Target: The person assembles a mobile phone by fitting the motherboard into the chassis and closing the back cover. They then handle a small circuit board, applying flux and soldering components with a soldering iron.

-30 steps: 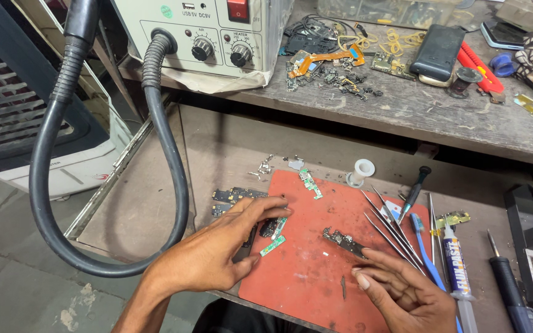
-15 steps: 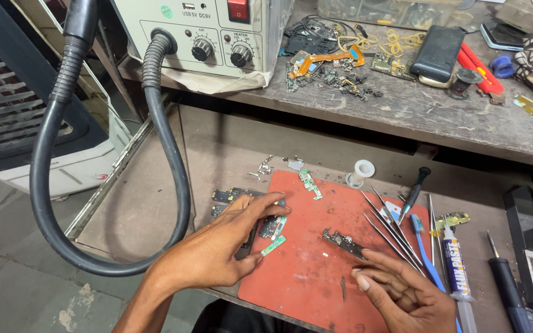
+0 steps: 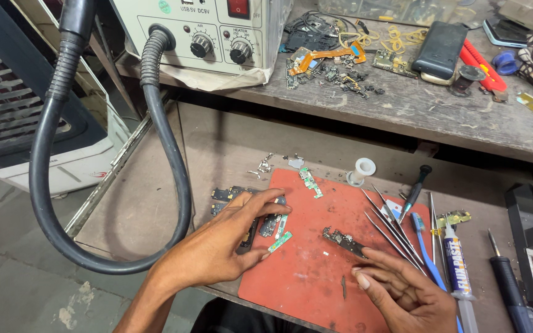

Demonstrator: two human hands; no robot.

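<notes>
Red mat (image 3: pixel 316 271) at lower centre; green circuit strips (image 3: pixel 280 240); black hose (image 3: pixel 50 185) at left; grey desk (image 3: pixel 402 111) above.

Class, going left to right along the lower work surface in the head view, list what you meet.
Black hose → left hand → small green board strip → dark circuit board → tweezers → blue toothbrush → white tube → black-handled tool.

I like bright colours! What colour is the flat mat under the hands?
The flat rubber mat is orange-red, seen in the head view.
</notes>
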